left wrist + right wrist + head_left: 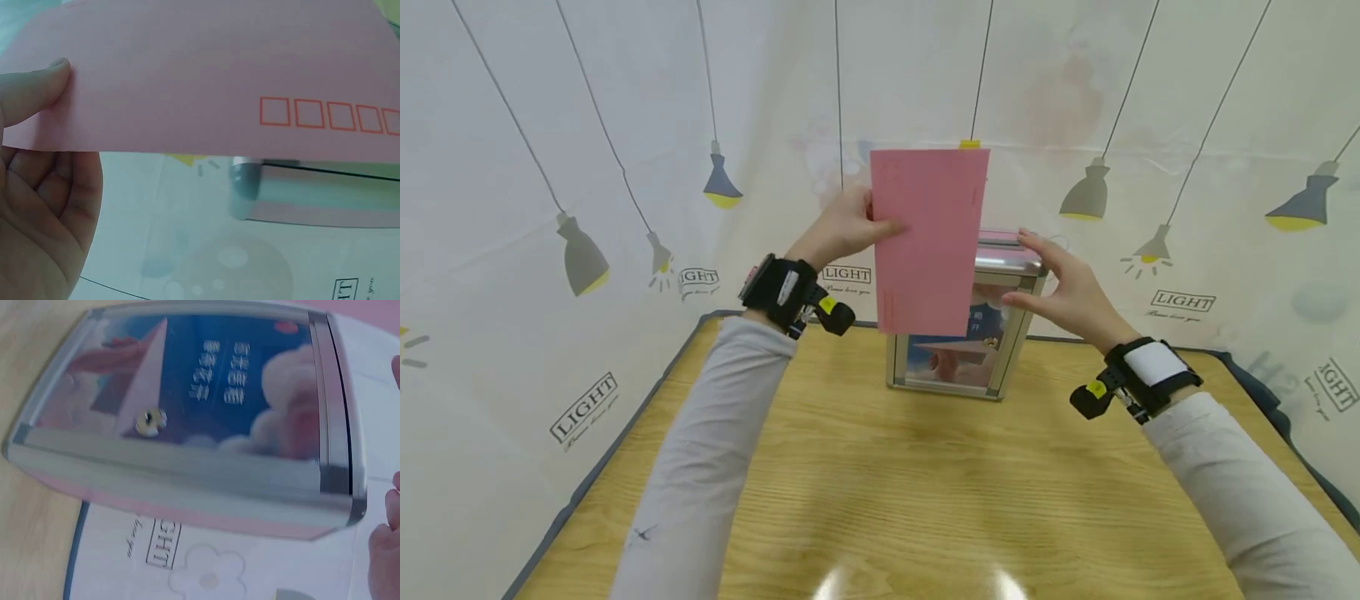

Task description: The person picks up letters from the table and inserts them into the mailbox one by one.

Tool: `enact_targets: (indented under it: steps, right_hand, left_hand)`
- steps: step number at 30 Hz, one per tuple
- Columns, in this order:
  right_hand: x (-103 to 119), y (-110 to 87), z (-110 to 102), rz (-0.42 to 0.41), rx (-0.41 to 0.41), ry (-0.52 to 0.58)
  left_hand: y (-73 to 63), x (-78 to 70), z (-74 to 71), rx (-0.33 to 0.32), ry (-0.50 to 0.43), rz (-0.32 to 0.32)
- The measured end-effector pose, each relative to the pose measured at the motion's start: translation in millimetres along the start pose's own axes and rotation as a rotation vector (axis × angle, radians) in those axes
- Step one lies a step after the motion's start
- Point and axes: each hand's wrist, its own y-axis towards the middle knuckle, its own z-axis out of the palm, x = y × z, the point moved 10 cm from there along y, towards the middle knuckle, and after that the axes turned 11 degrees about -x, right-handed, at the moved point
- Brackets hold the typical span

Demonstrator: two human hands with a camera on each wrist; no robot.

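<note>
My left hand [841,225] pinches a pink envelope [931,258] by its left edge, thumb on the near face and fingers behind. The envelope stands upright in the air, covering much of a metal-framed box [951,379]. In the left wrist view a row of red printed squares [275,111] shows on the envelope. A narrow slot [1000,242] runs along the box's top. Thumb and forefinger spread apart, my right hand [1075,296] is by the box's upper right side and grips nothing. The right wrist view shows a round lock [151,422] on the box's front panel.
The box stands toward the back of a wooden table [880,500]. Behind and around it hangs a pale cloth [625,100] printed with lamps and the word LIGHT. Dark edging [568,508] runs along the table's borders.
</note>
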Motion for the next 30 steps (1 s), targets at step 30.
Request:
enact_targets:
  steps: [30]
  right_hand:
    - [-56, 28.5, 19, 0.232, 0.093, -0.017]
  left_hand:
    - [35.1, -65.6, -33.3, -0.132, -0.019, 0.168]
